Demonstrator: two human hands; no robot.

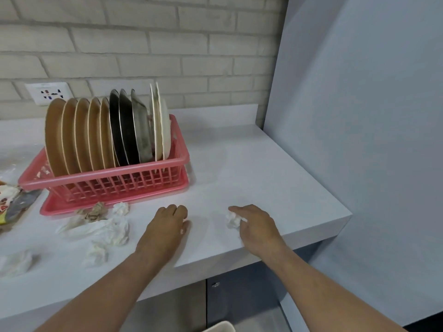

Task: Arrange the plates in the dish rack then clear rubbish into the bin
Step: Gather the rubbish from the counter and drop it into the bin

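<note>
The bin (219, 326) shows only as a pale rim at the bottom edge, below the counter (275, 188) lip. Far left lie a wrapper (14, 207) and loose tissues (105, 231), with a brown paper wad (96, 210) just in front of the rack (115, 183). The plates (105, 133) stand on edge in the rack, packed close, so that part looks done.

The left hand (167, 226) rests curled on the counter with a speck of white at its thumb; I cannot tell if it grips anything. The right hand (256, 224) is loosely open, fingers touching a tissue ball (232, 219), not yet closed round it.

Risks, as I judge them: the ball is light and sits near the counter edge, so a careless pinch could flick it to the floor. The bin is mostly out of sight, so a blind drop may miss. Sweeping the left pile could nudge the rack and rattle the tightly leaning plates.
</note>
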